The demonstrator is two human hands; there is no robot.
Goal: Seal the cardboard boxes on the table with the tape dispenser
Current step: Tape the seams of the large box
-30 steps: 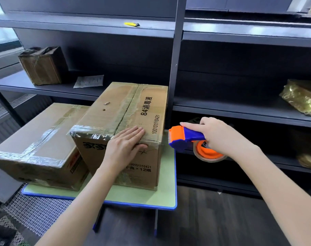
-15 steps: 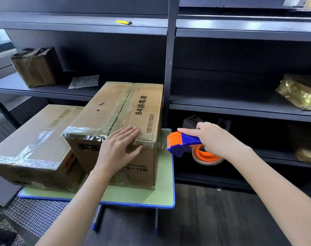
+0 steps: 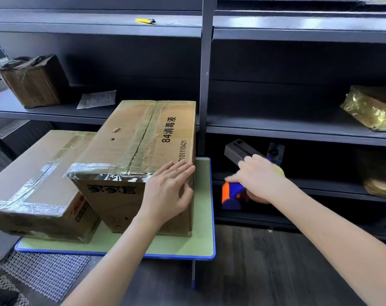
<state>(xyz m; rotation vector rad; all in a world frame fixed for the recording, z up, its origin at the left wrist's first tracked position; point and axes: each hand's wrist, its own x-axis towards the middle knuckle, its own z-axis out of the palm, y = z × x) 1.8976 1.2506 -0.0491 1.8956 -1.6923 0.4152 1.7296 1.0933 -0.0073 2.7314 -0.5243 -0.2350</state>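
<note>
Off the table's right edge, in front of a low shelf: the tape dispenser (image 3: 231, 195), orange and blue plastic, blurred, its tan roll half hidden under the right grip (image 3: 260, 177), curled round the handle with the forefinger stretched forward. Just left of it, on the pale green table (image 3: 201, 239) with a blue rim, a tall cardboard box (image 3: 132, 146), printed in black, centre seam taped, near top edge bound in crinkled shiny tape. Pressed flat on that box's near right corner, the left grip (image 3: 167, 191), fingers straight and together, thumb down the near face, holding nothing. Just beside it on the left, a lower, wider cardboard box (image 3: 40, 173) crossed with the same wrinkled tape. Behind, dark metal shelving (image 3: 298, 129), with an upright post (image 3: 206, 74) rising past the tall box's far right corner. On the shelves a small brown taped carton (image 3: 33, 80), a paper slip (image 3: 97, 99), a yellow cutter (image 3: 144, 20) higher up, a gold foil-wrapped parcel (image 3: 373, 107) at right, and a grey box (image 3: 240, 151) beyond the dispenser. Near left, a white mesh mat (image 3: 44, 272) on dark wood floor (image 3: 265, 272).
</note>
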